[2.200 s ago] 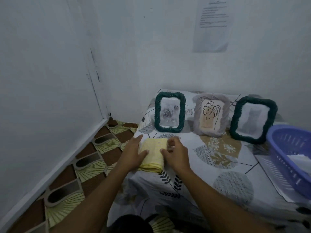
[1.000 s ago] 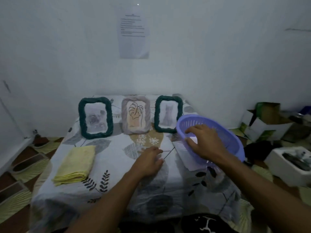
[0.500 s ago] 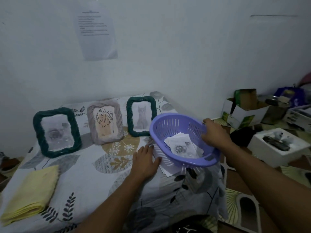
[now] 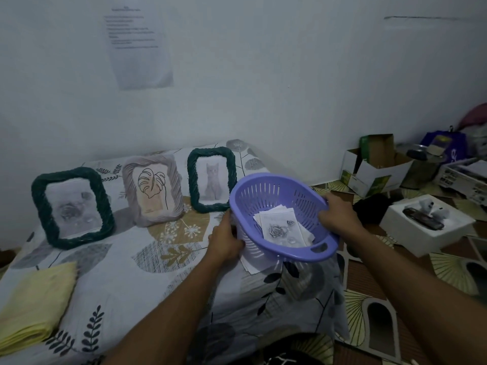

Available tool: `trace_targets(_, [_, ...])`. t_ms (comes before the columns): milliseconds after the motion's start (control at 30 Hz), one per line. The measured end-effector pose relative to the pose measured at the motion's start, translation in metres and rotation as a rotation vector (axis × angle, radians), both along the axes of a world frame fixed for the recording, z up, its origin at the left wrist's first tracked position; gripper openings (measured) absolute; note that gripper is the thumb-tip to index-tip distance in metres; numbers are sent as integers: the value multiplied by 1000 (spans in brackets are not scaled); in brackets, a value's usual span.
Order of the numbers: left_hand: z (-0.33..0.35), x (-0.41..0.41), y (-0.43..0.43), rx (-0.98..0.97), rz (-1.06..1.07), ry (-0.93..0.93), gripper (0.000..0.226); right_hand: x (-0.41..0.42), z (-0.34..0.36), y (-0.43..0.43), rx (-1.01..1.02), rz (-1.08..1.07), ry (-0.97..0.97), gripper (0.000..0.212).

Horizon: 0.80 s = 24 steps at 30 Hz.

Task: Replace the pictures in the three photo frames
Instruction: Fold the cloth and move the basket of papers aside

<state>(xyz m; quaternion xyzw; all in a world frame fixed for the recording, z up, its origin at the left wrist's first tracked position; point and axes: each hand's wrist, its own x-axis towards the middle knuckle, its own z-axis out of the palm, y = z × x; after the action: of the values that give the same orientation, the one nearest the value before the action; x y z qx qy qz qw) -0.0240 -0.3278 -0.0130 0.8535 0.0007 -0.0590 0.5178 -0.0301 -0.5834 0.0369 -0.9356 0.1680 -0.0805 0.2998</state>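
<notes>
Head view, basket (image 4: 276,191) between left hand (image 4: 226,241), right hand (image 4: 338,219)

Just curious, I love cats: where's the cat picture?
Head view: the cat picture stands in the right green frame, beside the leaf frame, just behind the basket.

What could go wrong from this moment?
The purple basket, held by the left hand and right hand, tilts toward the person, so the loose prints inside may slide out. Its far rim sits close to the cat frame and might topple it. The sheets beneath lie at the edge of the table and may slip off.
</notes>
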Motion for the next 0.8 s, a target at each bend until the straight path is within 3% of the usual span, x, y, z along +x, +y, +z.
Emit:
trace_targets(133, [14,-5,8,-218,165,16,85,0,-3,6,74,-28,-25,29])
trace_targets(300, [23,-9,42,-210,214,43,41,0,-6,17,172,-37,-36,37])
trace_targets(400, [26,-12,59,-245,226,30,33,0,-7,19,185,-52,-28,36])
trace_targets(500, [27,-14,76,-273,236,32,34,-1,-4,22,129,0,-47,37])
trace_targets(667, [27,-16,93,-292,246,57,38,0,0,30,-164,154,-146,62])
trace_targets(800, [30,-20,97,-292,233,57,34,-6,11,40,-316,179,-140,61])
